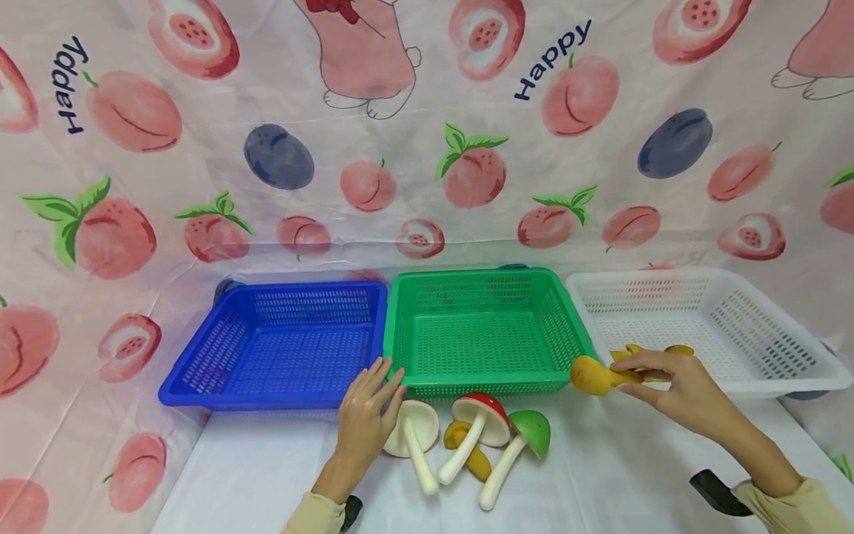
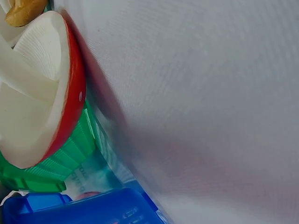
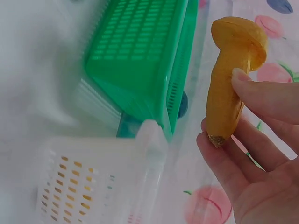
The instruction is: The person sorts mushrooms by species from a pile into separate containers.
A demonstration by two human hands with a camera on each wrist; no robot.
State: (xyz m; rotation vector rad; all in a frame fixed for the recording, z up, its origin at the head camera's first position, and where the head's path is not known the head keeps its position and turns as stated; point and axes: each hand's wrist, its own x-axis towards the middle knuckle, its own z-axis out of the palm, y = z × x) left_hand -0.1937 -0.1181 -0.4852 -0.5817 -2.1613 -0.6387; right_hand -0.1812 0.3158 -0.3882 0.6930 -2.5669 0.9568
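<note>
My right hand [image 1: 683, 386] pinches a yellow-brown toy mushroom [image 1: 590, 375] by its stem, over the front left corner of the white basket [image 1: 794, 382]. In the right wrist view this mushroom [image 3: 226, 93] has its rounded cap up, thumb and fingers on the stem. My left hand [image 1: 365, 411] has its fingers extended, fingertips by the front rims of the blue basket [image 1: 267, 400] and green basket [image 1: 480, 387]. Beside it lies a mushroom with its pale underside up [image 1: 415, 437]. A red-capped mushroom [image 2: 77, 93] fills the left of the left wrist view.
Right of the left hand lie a red-capped mushroom [image 1: 490, 415], a yellow-brown one [image 1: 477, 461] partly beneath it, and a green-capped one [image 1: 531, 430]. More yellow-brown pieces [image 1: 679, 349] are in the white basket. A fruit-printed cloth [image 1: 414, 185] hangs behind the baskets.
</note>
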